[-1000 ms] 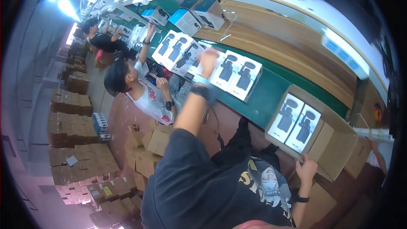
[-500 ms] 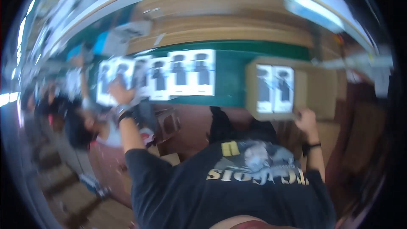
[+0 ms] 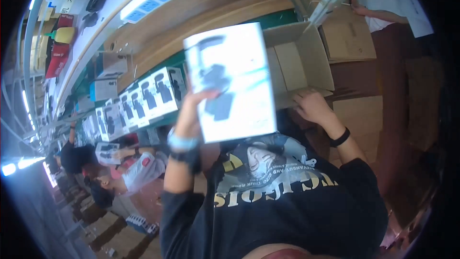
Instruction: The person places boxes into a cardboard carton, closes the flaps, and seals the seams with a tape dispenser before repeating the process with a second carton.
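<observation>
My left hand point(image 3: 190, 112) is closed on a white box point(image 3: 247, 84) printed with a picture of a dark device. The box is raised close in front of me, its thumb side showing across the printed face. At the near rim of an open brown cardboard carton point(image 3: 314, 57), my right hand point(image 3: 314, 108) grips the edge with bent fingers. The held box covers the carton's left part, so what lies there is hidden. Bare cardboard shows inside its right part. A row of similar white boxes point(image 3: 136, 103) stands on the green bench, left of my left hand.
Co-workers sit along the bench at left; one person's hand point(image 3: 125, 153) is at another white box point(image 3: 108, 153). Someone stands at the far right beside closed cartons point(image 3: 349, 36). A power strip point(image 3: 155, 0) is fixed above the wooden back ledge.
My left hand has left the row and come right, lifting a white box toward the carton. My right hand stays at the carton's rim. The whole view has tilted.
</observation>
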A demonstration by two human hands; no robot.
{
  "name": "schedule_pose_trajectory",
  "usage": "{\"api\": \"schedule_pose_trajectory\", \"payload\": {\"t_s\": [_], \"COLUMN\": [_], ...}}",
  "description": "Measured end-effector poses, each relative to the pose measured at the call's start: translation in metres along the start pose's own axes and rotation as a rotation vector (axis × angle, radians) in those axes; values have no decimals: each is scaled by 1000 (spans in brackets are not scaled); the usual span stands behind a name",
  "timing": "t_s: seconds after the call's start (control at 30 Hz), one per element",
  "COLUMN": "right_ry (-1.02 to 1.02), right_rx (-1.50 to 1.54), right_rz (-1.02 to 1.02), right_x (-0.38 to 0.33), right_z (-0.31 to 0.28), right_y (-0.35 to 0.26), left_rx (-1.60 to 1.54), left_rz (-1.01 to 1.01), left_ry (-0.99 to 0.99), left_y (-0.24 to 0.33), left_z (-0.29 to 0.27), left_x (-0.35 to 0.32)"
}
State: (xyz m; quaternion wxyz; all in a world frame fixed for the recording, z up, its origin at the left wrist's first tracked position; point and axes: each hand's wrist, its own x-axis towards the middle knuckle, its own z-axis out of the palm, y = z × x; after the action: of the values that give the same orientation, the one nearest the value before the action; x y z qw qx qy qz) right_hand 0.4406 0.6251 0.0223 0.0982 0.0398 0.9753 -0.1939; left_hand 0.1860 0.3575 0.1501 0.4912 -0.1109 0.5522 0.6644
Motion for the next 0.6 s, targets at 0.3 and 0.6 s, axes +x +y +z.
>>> {"api": "schedule_pose_trajectory", "payload": {"t_s": [0.3,0.6], "right_ry": [58,28], "right_rx": [109,91], "right_rz": [-59,-51], "right_x": [-13,-12], "right_z": [21,18], "right_y": [10,15], "left_rx": [1039,1394], "left_rz": [201,97], "left_ry": [667,700], "left_y": [-98,-159], "left_z": [125,179], "left_x": [162,183]}}
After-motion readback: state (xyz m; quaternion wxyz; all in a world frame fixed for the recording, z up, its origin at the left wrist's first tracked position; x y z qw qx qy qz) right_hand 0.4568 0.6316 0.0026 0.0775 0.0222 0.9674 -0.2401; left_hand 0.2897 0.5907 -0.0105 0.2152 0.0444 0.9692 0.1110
